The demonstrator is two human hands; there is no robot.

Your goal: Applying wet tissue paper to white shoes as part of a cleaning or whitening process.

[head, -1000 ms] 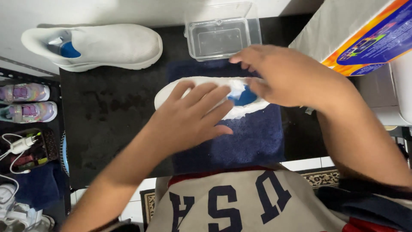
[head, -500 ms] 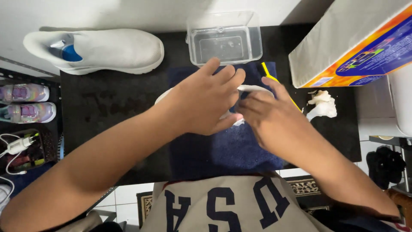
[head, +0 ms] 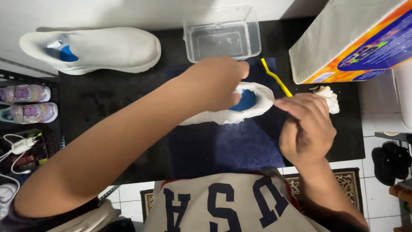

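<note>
A white slip-on shoe (head: 260, 106) with a blue insole lies on a dark blue towel (head: 231, 146) in the middle of the black tabletop. My left hand (head: 214, 83) reaches across it and grips the shoe at its opening, fingers at the blue lining, hiding most of the shoe's front. My right hand (head: 307, 126) is just right of the shoe's heel, closed on the lower end of a yellow brush (head: 274, 77), whose head points up towards the far edge of the towel.
A clear plastic tub (head: 221, 34) holding water stands behind the towel. The second white shoe (head: 98, 49) lies far left. An orange and blue box (head: 356, 43) sits at right, with a white wad (head: 329, 95) below it. Small shoes (head: 25, 103) and cables (head: 19, 146) fill a rack at left.
My right hand has drawn away from the shoe to the right and now holds the yellow brush. My left hand has slid from the shoe's upper to its opening.
</note>
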